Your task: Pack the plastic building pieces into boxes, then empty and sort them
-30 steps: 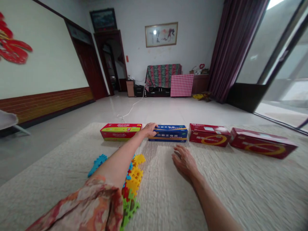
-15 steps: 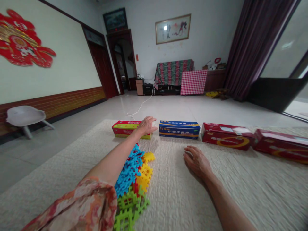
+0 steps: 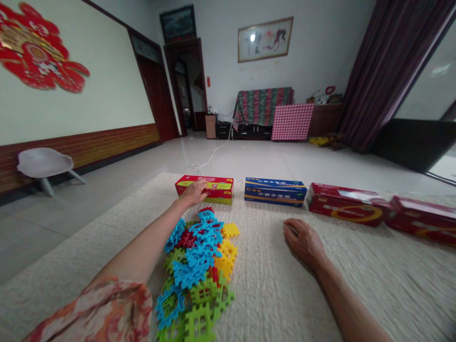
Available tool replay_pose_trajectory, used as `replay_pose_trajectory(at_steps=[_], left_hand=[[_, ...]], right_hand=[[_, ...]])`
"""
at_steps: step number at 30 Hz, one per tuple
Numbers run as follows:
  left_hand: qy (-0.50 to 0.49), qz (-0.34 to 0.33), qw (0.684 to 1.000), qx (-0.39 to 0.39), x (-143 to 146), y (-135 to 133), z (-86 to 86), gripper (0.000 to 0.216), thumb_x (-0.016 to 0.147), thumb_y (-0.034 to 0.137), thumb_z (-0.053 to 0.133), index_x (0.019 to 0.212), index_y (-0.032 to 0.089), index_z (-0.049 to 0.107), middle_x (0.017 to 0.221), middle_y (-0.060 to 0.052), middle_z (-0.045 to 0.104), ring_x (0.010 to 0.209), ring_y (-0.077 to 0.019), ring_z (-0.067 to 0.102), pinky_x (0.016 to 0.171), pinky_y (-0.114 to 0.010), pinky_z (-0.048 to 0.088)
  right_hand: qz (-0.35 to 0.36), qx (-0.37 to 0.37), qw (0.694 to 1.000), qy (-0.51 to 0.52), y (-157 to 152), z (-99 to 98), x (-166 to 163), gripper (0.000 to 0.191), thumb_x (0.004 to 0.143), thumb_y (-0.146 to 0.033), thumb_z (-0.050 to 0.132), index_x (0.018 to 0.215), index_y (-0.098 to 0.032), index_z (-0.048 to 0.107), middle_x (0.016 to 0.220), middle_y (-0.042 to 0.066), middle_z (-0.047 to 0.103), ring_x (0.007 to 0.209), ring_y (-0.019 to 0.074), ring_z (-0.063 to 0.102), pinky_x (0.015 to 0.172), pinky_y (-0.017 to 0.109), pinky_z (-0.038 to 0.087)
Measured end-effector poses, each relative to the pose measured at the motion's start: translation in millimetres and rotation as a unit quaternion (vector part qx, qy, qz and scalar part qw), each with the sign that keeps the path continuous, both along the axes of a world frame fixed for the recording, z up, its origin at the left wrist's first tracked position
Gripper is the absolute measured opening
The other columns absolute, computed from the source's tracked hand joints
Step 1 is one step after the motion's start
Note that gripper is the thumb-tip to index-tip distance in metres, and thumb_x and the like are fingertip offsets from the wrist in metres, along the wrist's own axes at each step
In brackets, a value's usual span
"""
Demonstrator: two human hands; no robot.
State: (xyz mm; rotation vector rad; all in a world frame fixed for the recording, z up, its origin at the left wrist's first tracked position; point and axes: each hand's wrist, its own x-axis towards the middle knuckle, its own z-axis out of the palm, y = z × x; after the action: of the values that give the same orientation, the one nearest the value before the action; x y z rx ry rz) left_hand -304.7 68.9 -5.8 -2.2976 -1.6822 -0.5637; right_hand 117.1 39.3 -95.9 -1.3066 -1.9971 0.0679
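My left hand (image 3: 195, 193) is in front of the red and yellow box (image 3: 221, 190), covering part of its front face. Its fingers are loosely bent, and no object shows in them; whether they touch the box I cannot tell. Below it lies a heap of plastic interlocking blocks: blue pieces (image 3: 199, 259), green pieces (image 3: 199, 323), yellow pieces (image 3: 227, 256) and a few red ones. My right hand (image 3: 304, 241) rests on the pale textured mat (image 3: 263, 285), fingers loosely curved, thumb apart, holding nothing. The blue box (image 3: 275, 192) stands ahead of it.
Two dark red boxes (image 3: 347, 204) continue the row to the right. A white cable (image 3: 213, 154) runs over the tiled floor behind the mat. At the left stands a small white chair (image 3: 45, 164). A cloth-covered cabinet (image 3: 263, 107) is by the far wall.
My left hand has moved left and a little down, from the right end of the red and yellow box to its front. The view has shifted slightly, uncovering more blocks. My right hand stays on the mat.
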Motion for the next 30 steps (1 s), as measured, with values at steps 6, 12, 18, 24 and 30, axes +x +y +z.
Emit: replay_pose_trajectory(at_steps=[6,12,18,24,30], left_hand=[[0.008,0.006,1.0,-0.014,-8.4,-8.9,-0.9,0.018,0.074,0.01,0.056,0.084,0.018,0.069,0.129,-0.01,0.059,0.118,-0.0258,0.057,0.106,-0.043,0.045],[-0.001,-0.048,0.999,-0.002,8.2,-34.2,18.7,0.018,0.08,0.013,0.055,0.09,0.019,0.068,0.131,-0.007,0.057,0.118,-0.022,0.057,0.104,-0.039,0.047],[0.021,-0.161,0.987,0.0,63.2,-82.0,52.7,0.019,0.085,0.012,0.051,0.092,0.017,0.067,0.131,-0.01,0.056,0.122,-0.023,0.053,0.107,-0.038,0.043],[0.097,-0.237,0.966,-0.03,126.6,-136.4,62.2,0.022,0.088,0.01,0.046,0.096,0.016,0.065,0.135,-0.011,0.054,0.125,-0.0245,0.051,0.106,-0.039,0.041],[0.112,-0.255,0.96,-0.028,183.9,-183.0,53.2,0.023,0.091,0.012,0.043,0.094,0.014,0.066,0.127,-0.016,0.058,0.118,-0.0271,0.055,0.1,-0.042,0.046]], right_hand=[[-0.013,0.012,1.0,0.005,0.6,0.7,-1.6,0.027,0.082,-0.032,0.046,0.089,-0.019,0.069,0.097,0.01,0.071,0.091,0.0253,0.065,0.087,0.04,0.05],[-0.015,-0.011,0.998,0.053,-2.0,5.6,-4.9,0.025,0.077,-0.033,0.048,0.083,-0.021,0.069,0.092,0.009,0.072,0.088,0.025,0.065,0.086,0.041,0.049],[-0.079,-0.155,0.938,0.299,-19.8,25.2,-6.9,0.03,0.065,-0.041,0.06,0.082,-0.019,0.072,0.081,0.007,0.072,0.08,0.0253,0.066,0.08,0.041,0.05],[-0.055,-0.213,0.871,0.439,-77.6,30.5,-5.8,0.045,0.074,-0.054,0.058,0.098,-0.018,0.069,0.099,0.009,0.072,0.09,0.0231,0.067,0.062,0.029,0.052],[-0.079,-0.157,0.815,0.553,-150.2,39.9,11.3,0.042,0.073,-0.053,0.063,0.093,-0.017,0.068,0.091,0.006,0.071,0.084,0.0208,0.065,0.06,0.028,0.052]])
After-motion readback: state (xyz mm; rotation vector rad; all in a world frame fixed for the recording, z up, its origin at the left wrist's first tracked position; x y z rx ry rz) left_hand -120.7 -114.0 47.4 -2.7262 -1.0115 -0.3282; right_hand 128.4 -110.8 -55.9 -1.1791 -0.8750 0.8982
